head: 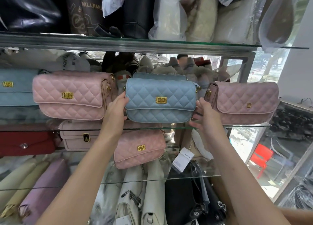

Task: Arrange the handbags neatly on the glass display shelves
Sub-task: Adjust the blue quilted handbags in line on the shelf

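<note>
On the middle glass shelf [177, 128], front edge, centre: blue bag [160, 100] upright, clasp facing out, between pink bag [69, 96] to the left and mauve bag [243, 102] to the right, clear of both. Can't tell whether base sits on the glass or hangs just above it. Rear blue bag [157, 75] directly behind, close or touching.

Grip: left hand [118, 106] wrapped round the left end, thumb on the front face. On the other end, right hand [205, 113] with fingers fairly straight, pressed flat against it, thumb low by the shelf edge. A two-sided squeeze, not a full grasp on that side.

Risks:
- Base very near the front edge: early release likely tips it forward off the glass, towards the lower pink bag [139, 148].
- Hard push back: shoves rear blue bag into the clutter behind.
- Drift right: nudges mauve bag, which sits at the shelf's right end.
- Flat-hand side could slip on the smooth quilting.
</note>
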